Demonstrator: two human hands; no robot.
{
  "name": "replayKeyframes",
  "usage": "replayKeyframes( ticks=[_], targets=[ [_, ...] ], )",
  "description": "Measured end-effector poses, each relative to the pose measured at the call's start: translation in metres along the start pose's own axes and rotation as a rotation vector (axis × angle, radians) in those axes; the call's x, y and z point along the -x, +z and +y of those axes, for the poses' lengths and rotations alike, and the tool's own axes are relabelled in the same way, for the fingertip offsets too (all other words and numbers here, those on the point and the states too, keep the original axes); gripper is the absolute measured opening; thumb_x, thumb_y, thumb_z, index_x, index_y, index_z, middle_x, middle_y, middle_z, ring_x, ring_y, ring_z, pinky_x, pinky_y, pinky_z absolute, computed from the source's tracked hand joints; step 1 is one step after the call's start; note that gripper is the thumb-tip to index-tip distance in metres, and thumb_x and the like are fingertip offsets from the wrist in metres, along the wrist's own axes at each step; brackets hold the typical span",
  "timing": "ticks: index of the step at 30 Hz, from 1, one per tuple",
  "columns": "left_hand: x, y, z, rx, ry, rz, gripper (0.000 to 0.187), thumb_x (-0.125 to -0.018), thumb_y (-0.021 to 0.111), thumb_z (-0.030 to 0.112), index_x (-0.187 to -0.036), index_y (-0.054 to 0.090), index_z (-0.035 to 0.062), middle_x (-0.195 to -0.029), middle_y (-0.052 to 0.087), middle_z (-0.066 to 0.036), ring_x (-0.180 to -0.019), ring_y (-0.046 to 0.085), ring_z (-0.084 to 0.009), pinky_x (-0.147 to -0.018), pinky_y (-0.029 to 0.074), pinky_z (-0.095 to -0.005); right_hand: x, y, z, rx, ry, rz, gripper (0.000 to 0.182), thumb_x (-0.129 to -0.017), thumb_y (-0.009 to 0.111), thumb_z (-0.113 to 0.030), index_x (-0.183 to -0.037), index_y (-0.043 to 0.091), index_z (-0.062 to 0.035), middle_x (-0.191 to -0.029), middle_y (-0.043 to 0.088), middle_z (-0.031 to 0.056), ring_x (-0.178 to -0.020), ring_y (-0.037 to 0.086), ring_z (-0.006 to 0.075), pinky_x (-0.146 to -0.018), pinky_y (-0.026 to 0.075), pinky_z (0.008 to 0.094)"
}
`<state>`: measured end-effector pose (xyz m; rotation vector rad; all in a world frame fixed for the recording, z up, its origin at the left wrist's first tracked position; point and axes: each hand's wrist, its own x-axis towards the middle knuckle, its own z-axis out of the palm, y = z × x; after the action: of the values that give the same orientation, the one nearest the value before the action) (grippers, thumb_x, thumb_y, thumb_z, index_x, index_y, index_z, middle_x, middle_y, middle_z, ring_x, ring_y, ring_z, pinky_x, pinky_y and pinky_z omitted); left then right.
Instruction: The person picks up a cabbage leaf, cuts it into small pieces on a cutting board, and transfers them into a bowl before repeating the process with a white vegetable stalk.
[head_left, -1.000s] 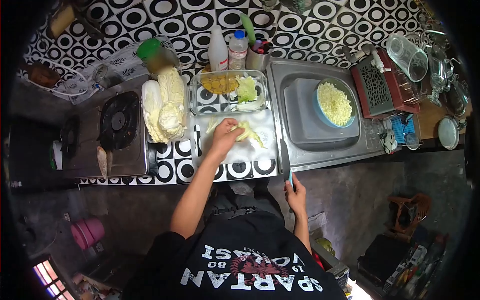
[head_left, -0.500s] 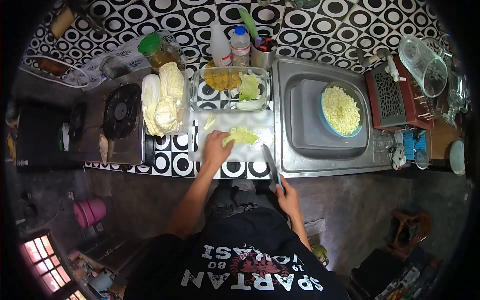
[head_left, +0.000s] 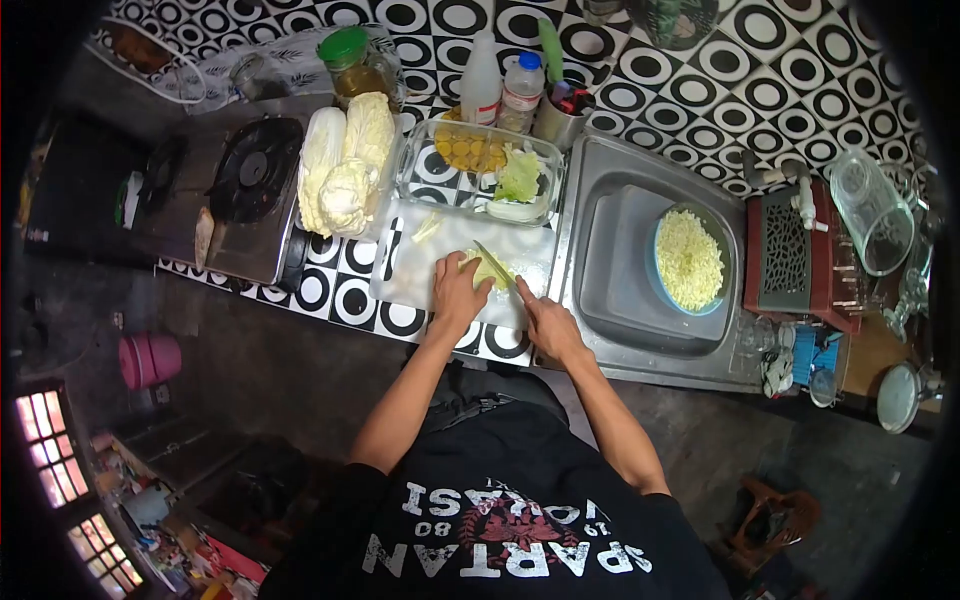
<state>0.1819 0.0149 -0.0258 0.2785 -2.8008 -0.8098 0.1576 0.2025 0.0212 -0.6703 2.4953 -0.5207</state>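
A pale green napa cabbage leaf lies on the white cutting board. My left hand presses on its left side, fingers curled over it. In my right hand is a knife, closed around the handle, with the blade slanting across the leaf close to my left fingertips. A small pale strip of cabbage rests near the board's back edge. Behind the board stands a glass dish, which holds a green leaf piece and a white piece in its right part.
Whole napa cabbages lie left of the board, beside the stove. In the sink at right is a blue bowl of chopped cabbage. Bottles and a metal utensil cup stand behind the dish.
My right hand has brought the knife up and left from the board's front right edge onto the leaf. My left hand has closed further over the leaf. The camera view has turned slightly.
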Motion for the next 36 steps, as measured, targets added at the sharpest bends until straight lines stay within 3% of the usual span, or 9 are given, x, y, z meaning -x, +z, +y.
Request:
replayKeyframes(
  ticks=[4,6,8,11,18,20,25,30,36],
  targets=[
    [0.006,-0.015,-0.002,-0.146,-0.161,0.131,0.048,-0.073,0.069,0.034,-0.111,0.059,0.0057,-0.109,0.05,-0.012,-0.104,0.043,-0.0303,-0.087,0.038,-0.0431,0.005,0.005,0.008,-0.16,-0.063,0.081,0.068,-0.08,0.05,-0.005,-0.142,0.027,-0.0194,-0.084,0.06,0.0238,-0.077,0.059,0.0408,-0.071,0.047,0.0474],
    [0.004,-0.021,-0.01,-0.151,-0.473,0.001,0.045,-0.074,0.068,0.035,-0.108,0.058,0.0071,-0.109,0.049,-0.013,-0.107,0.043,-0.0324,-0.088,0.036,-0.0455,0.013,0.006,0.004,-0.279,-0.025,0.135,0.061,-0.083,0.05,-0.005,-0.14,0.031,-0.0154,-0.079,0.061,0.0241,-0.074,0.06,0.0389,-0.072,0.047,0.0381],
    [0.002,-0.025,-0.014,-0.148,-0.454,0.008,0.037,-0.074,0.07,0.031,-0.098,0.06,0.0055,-0.103,0.052,-0.013,-0.102,0.049,-0.0323,-0.084,0.04,-0.043,0.019,0.013,0.002,-0.332,-0.015,0.159,0.055,-0.088,0.05,-0.009,-0.14,0.033,-0.0152,-0.078,0.063,0.023,-0.072,0.062,0.037,-0.072,0.047,0.0348],
    [-0.001,-0.017,-0.025,0.114,-0.375,-0.079,0.023,-0.071,0.073,0.019,-0.082,0.061,0.0024,-0.082,0.059,-0.013,-0.077,0.059,-0.0279,-0.067,0.047,-0.0372,0.031,0.024,-0.002,-0.497,0.074,0.197,0.051,-0.09,0.048,-0.012,-0.139,0.035,-0.0156,-0.075,0.06,0.0235,-0.075,0.062,0.0372,-0.072,0.047,0.0372],
    [-0.022,-0.037,-0.055,0.789,-0.613,-0.2,0.025,-0.068,0.075,0.013,-0.083,0.058,0.0021,-0.069,0.06,-0.007,-0.06,0.057,-0.014,-0.056,0.046,-0.0274,0.051,0.031,-0.017,-0.651,0.265,0.279,0.049,-0.092,0.048,-0.015,-0.139,0.035,-0.0182,-0.077,0.064,0.0179,-0.075,0.064,0.0288,-0.075,0.047,0.034],
    [-0.03,-0.049,-0.077,0.303,-0.33,-0.137,0.031,-0.073,0.073,0.014,-0.097,0.057,0.0017,-0.082,0.06,-0.012,-0.063,0.058,-0.0207,-0.056,0.047,-0.0322,0.051,0.043,-0.021,-0.661,0.246,0.344,0.049,-0.092,0.048,-0.016,-0.139,0.035,-0.0185,-0.079,0.064,0.0195,-0.076,0.064,0.0316,-0.075,0.047,0.0353],
    [-0.029,-0.066,-0.086,-0.068,-0.052,0.218,0.033,-0.071,0.073,0.018,-0.099,0.062,0.0053,-0.092,0.058,-0.012,-0.086,0.054,-0.0299,-0.079,0.044,-0.037,0.043,0.052,-0.049,-0.566,0.273,0.259,0.053,-0.09,0.048,-0.012,-0.14,0.032,-0.0165,-0.08,0.061,0.0241,-0.079,0.061,0.0388,-0.074,0.046,0.0408],
    [-0.014,-0.046,-0.053,0.181,0.128,0.001,0.032,-0.071,0.071,0.017,-0.099,0.065,0.005,-0.096,0.054,-0.011,-0.091,0.05,-0.0299,-0.081,0.043,-0.0376,0.026,0.06,-0.056,-0.281,0.12,0.281,0.065,-0.083,0.051,-0.005,-0.142,0.028,-0.0183,-0.076,0.058,0.0227,-0.074,0.059,0.0413,-0.069,0.045,0.049],
    [-0.013,-0.011,-0.042,0.161,0.044,-0.061,0.034,-0.069,0.073,0.015,-0.1,0.066,0.0039,-0.101,0.054,-0.011,-0.095,0.049,-0.0296,-0.084,0.042,-0.0371,0.004,0.051,-0.06,-0.076,0.157,0.091,0.084,-0.075,0.058,-0.004,-0.144,0.016,-0.0262,-0.092,0.055,0.0235,-0.076,0.059,0.044,-0.069,0.049,0.0488]
  ],
)
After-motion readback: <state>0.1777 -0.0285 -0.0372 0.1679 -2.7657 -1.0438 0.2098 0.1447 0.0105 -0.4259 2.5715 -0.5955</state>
